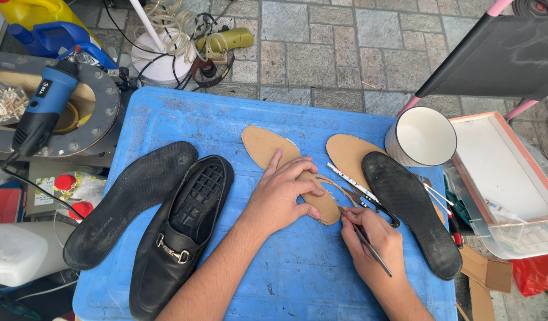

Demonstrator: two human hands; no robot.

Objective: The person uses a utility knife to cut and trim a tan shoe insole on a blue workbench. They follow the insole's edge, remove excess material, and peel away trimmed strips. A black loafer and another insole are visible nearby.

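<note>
Brown cardboard insole (286, 163) pinned flat on the blue table (297, 279) while a thin tool works its edge.

The left hand (283, 196) presses palm-down on the cut-out, fingers spread over its middle, holding it against the table. The right hand (372, 241) has its grip closed around a slim knife (369, 246), the tip meeting the heel end of the insole, where a narrow offcut strip curls away. A second cardboard insole (348, 151) lies just beside it, partly under a black insole (413, 211). A black loafer (181, 235) and another black sole (128, 199) lie to the left; a white cup (421, 137) stands near the far right corner.
</note>
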